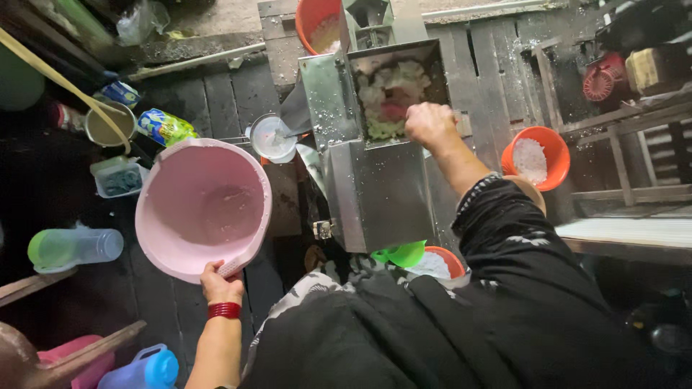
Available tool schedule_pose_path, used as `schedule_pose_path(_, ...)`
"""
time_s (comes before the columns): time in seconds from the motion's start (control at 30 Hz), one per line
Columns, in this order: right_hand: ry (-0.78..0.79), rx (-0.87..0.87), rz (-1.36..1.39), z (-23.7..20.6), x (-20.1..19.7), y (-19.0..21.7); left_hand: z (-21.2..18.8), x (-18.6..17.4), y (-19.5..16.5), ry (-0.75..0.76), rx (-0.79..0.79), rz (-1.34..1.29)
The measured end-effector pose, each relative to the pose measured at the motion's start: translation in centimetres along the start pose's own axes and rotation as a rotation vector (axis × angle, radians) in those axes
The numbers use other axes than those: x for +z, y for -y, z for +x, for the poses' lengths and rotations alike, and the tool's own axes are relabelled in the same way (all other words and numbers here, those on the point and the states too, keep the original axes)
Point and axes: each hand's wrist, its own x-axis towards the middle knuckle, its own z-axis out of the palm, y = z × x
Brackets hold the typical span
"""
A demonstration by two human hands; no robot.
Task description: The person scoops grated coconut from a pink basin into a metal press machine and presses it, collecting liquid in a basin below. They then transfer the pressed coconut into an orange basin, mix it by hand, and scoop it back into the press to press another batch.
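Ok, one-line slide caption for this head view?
Left hand grips a pink tub while right hand presses white chunks into a metal hopper.

I see my left hand (220, 284) gripping the rim of a pink bucket (202, 206), tilted and empty; my right hand (430, 126) is fisted over the metal hopper (375, 108) full of white chunks, orange bowl (537, 158) beside

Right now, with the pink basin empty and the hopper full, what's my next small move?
Probably press down with the right hand: white chunks still fill the metal hopper. The left hand holds the pink basin off to the side.
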Motion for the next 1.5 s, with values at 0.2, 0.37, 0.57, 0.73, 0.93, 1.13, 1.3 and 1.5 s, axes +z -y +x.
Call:
schedule_pose_path(0.2, 0.129, -0.049, -0.188, -4.1, -4.8, -0.8, 0.1, 0.8, -0.2, 0.078, -0.012, -0.016)
schedule_pose_path(0.37, -0.08, -0.127, -0.173, -4.4, -6.9, -1.5, -0.4, 0.7, -0.2, -0.047, -0.047, -0.018)
schedule_pose_path(0.57, -0.145, -0.155, -0.197, 0.1, 0.4, 0.0, -1.3, 1.7, 0.2, -0.179, 0.014, 0.071)
schedule_pose_path(0.73, -0.094, -0.038, -0.054, -1.5, 0.2, -3.0, -1.4, 1.3, -0.2, -0.059, 0.04, 0.078)
schedule_pose_path(0.93, -0.178, 0.028, 0.006, -0.8, -0.7, -2.7, -0.8, -0.3, -0.3, -0.057, 0.019, 0.043)
schedule_pose_path(1.13, 0.017, 0.032, 0.038, 0.9, -0.6, 1.2, -0.7, 0.3, 0.1, -0.093, 0.001, 0.069)
schedule_pose_path(1.3, 0.028, 0.0, -0.088, -3.4, -5.8, -1.5, -0.4, 1.5, 0.4, 0.026, -0.019, 0.036)
schedule_pose_path(1.5, -0.029, -0.112, -0.174, -3.0, -3.7, -1.7, -0.6, 2.4, 1.7, -0.009, -0.003, 0.051)
